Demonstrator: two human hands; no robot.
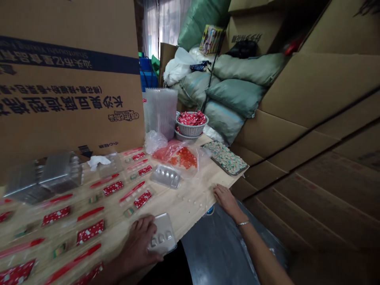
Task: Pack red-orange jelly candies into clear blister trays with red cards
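Observation:
My left hand (141, 239) grips a clear plastic blister tray (164, 233) at the table's near edge; its fingers lie along the left side and its thumb is at the near end. It may be a stack; I cannot tell. My right hand (226, 198), with a bracelet on its wrist, rests its slightly bent fingers on the right table edge and shows nothing in them. Small pale pieces (194, 202) lie between the hands. Beyond them is another clear tray (165, 176). Filled trays with red sticks (90, 213) and red patterned packets (90, 232) cover the left side.
A plastic bag of orange-red pieces (184, 158), a tray of wrapped pieces (227, 157) and a basket of red packets (191, 126) stand farther back. Stacked empty trays (59, 172) and a large carton (68, 91) are at left. Cartons (297, 103) and sacks (237, 95) line the right.

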